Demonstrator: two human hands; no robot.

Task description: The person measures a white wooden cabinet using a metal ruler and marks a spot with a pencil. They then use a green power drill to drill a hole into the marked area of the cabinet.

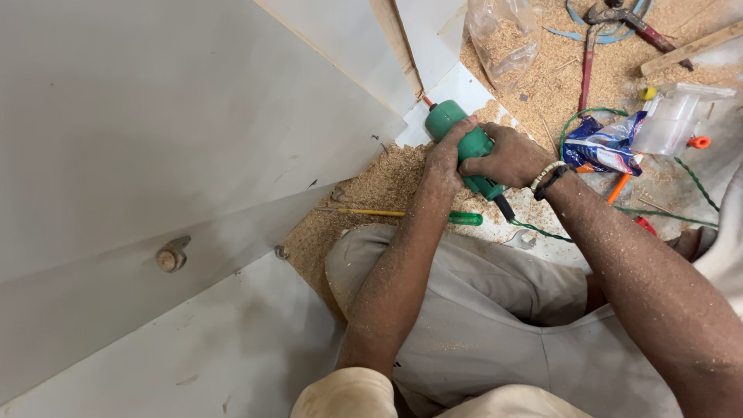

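Nearest, at six o'clock: grey cloth trousers [480,310] over a bent knee are lying dusted with sawdust, both forearms reaching across them.
Left hand [446,159]: fingers are curling closed over the front housing of the green plastic electric drill [464,147], steadying it from above.
Right hand [507,159]: fingers are wrapping shut around the drill's rear grip; a beaded bracelet with a dark band [548,178] is sitting on the wrist.
Drill position: just past the knee at about twelve o'clock, lying nearly flat, its nose pointing toward eleven o'clock at the edge of the white laminated board [155,131].
Drill look: rounded teal-green body, orange-tipped bit at the front, black collar at the back with a green cable [542,231] trailing toward three o'clock.
Handling, as a judgement: it is looking rigid, moderately heavy and dusty enough to slip; the rear grip plus a palm on the front housing is seeming the safest hold, away from the bit.
Beside the knee, at nine o'clock: a yellow-shafted screwdriver with a green handle [410,214] is lying on sawdust.
Far left: a round wooden knob [168,258] is sticking out of the board.
Farther, at two o'clock: a crumpled blue foil packet [600,143], a clear plastic bag of sawdust [503,39] and red-handled pliers [592,54].
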